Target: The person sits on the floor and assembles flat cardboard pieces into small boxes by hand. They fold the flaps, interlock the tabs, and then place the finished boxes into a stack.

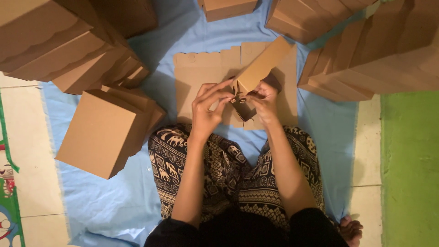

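Observation:
A half-folded brown cardboard box (260,68) is held up in front of me, tilted up to the right. My left hand (208,105) pinches its lower flaps from the left. On the right side, my right hand (265,100) grips the same lower end. Both hands meet at the box's bottom corner. Beneath them a stack of flat cardboard blanks (206,73) with scalloped edges lies on the blue sheet (91,196). My crossed legs in patterned trousers (228,169) are below the hands.
Folded brown boxes stand in piles all round: a stack at the left (105,132), a larger heap at upper left (59,41), more at upper right (375,55) and top centre (228,8). White floor tiles and a green mat (411,174) border the sheet.

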